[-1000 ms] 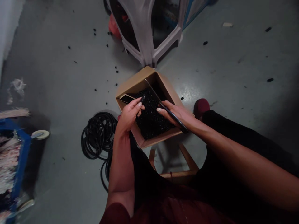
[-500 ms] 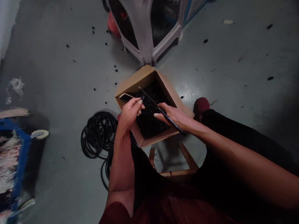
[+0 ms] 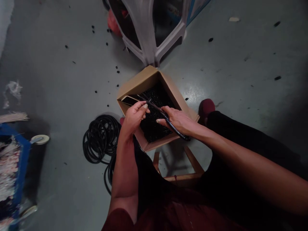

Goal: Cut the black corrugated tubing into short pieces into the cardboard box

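One cardboard box [image 3: 144, 84] is filled with small black pieces [image 3: 154, 123]. One black rod [image 3: 168, 120] is gripped by the right hand [image 3: 179, 120]; its tip is pinched by the left hand [image 3: 133, 117].

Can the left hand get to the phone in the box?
Probably yes. The left hand is right beside the phone at the cardboard box edge, nothing lies between them, but its fingers already pinch a small black piece.

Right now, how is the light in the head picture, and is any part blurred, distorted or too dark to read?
Head view: dim light, with a soft glare patch on the floor right of the cardboard box. The black pieces inside the box merge into one dark mass. The left hand and right hand are slightly soft around the thin black rod. Wide-angle bending shows at the edges; the lap is nearly black.
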### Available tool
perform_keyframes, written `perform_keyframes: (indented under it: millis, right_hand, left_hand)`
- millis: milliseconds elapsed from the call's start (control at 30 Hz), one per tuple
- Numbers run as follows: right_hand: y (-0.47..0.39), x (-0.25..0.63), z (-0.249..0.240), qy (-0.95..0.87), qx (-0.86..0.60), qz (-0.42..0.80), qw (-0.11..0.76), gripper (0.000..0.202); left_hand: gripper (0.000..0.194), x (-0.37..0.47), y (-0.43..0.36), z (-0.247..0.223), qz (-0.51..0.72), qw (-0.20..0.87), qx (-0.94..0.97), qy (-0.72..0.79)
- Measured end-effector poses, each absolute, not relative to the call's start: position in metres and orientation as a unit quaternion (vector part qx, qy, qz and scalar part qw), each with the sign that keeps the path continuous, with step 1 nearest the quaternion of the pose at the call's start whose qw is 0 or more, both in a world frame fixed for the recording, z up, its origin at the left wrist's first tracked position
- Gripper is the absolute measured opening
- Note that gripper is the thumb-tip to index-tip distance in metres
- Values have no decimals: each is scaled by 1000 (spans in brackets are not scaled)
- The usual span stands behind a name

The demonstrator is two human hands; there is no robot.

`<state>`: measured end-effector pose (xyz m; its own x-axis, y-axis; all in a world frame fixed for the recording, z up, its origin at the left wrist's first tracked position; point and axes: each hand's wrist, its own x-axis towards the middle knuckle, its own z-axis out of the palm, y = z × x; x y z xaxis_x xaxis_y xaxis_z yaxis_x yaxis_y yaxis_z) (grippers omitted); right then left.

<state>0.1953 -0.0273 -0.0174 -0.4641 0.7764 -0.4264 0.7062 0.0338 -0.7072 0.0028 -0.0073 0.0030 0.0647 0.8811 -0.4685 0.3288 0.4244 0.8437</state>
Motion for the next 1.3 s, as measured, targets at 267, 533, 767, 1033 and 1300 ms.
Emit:
perform_keyframes:
  millis: [267,533,767,1033,1300]
  right_hand:
    - [-28,196,-16,-711,-503,490,45,47]
    - [-28,196,-15,-730,-518,446,20,51]
    - [-30,196,-11,-712,-532,457,22,47]
    - [-28,197,-15,-712,-529,460,41,36]
    - [-30,194,-15,-701,-539,464,61,30]
  left_hand:
    - [29,3,-8,5,251,556,474,635]
    - [27,3,-9,5,226,564,493,623]
    - [30,4,-10,6,206,566,516,609]
    - [29,4,-10,9,210,554,512,622]
    - [31,1,-10,5,216,563,509,615]
